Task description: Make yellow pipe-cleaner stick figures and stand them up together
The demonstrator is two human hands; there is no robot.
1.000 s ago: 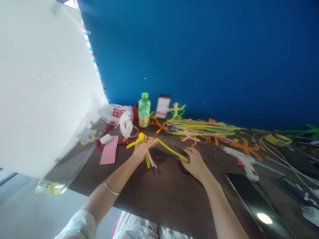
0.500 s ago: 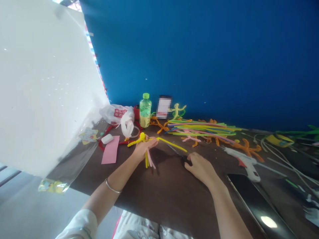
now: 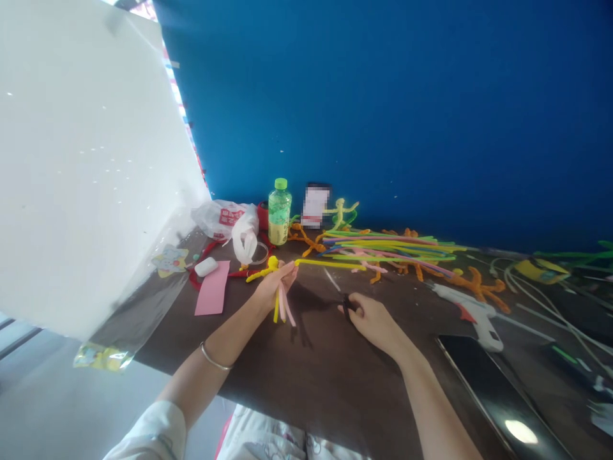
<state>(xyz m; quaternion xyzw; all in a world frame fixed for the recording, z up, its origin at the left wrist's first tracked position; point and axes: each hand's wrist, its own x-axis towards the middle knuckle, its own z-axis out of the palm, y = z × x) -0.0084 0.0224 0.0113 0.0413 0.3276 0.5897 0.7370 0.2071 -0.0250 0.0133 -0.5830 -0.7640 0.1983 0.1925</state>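
As scissors (image 3: 345, 309) are gripped by right-hand fingers (image 3: 360, 299), a yellow-and-pink doll (image 3: 272, 262), strand (image 3: 330, 263) at three o'clock, is pinched by left-hand fingers (image 3: 286, 271).

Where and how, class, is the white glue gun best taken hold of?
Probably by the handle, from above on the person's near side: the white glue gun appears to lie on its side, handle toward the person, narrow nozzle pointing left and away.
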